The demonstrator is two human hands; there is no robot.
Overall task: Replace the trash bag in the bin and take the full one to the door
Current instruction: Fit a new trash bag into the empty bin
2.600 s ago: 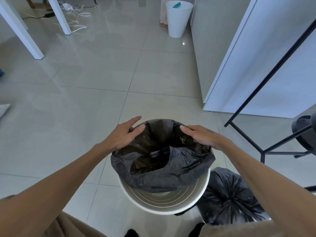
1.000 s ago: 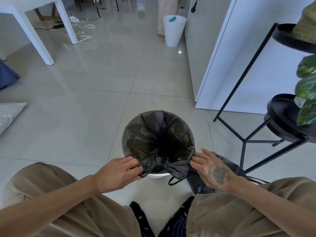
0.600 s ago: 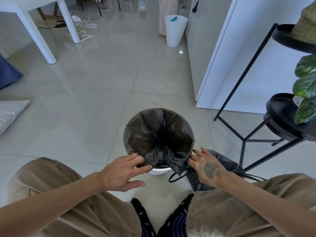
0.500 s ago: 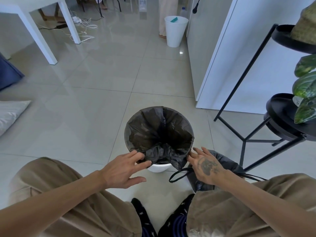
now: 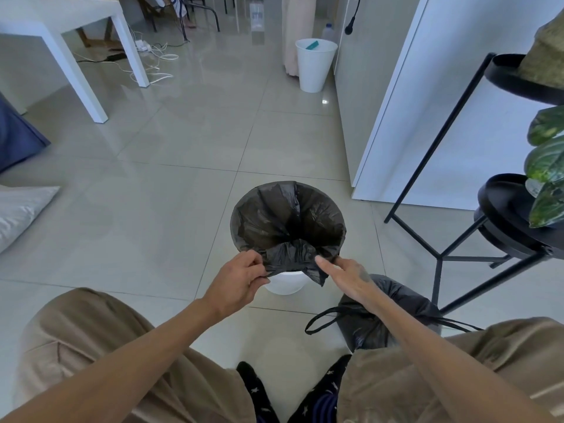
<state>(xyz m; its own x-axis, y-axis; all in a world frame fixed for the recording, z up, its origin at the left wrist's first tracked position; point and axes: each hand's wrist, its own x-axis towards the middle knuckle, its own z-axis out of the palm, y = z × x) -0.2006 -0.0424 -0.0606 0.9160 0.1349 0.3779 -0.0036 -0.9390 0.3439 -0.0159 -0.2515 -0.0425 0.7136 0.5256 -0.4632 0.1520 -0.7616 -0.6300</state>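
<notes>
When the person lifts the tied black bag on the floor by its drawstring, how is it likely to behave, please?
The full bag bulges and slumps on the floor, so it will probably sag and swing rather than hold shape. Its thin drawstring loop may dig into fingers. Weight is hard to judge; its wrinkled film looks easy to snag.

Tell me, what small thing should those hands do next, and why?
Probably pull the bunched flap of the new bag down over the bin's near rim. The left hand pinches it, the right hand touches it, and white rim shows below.
</notes>
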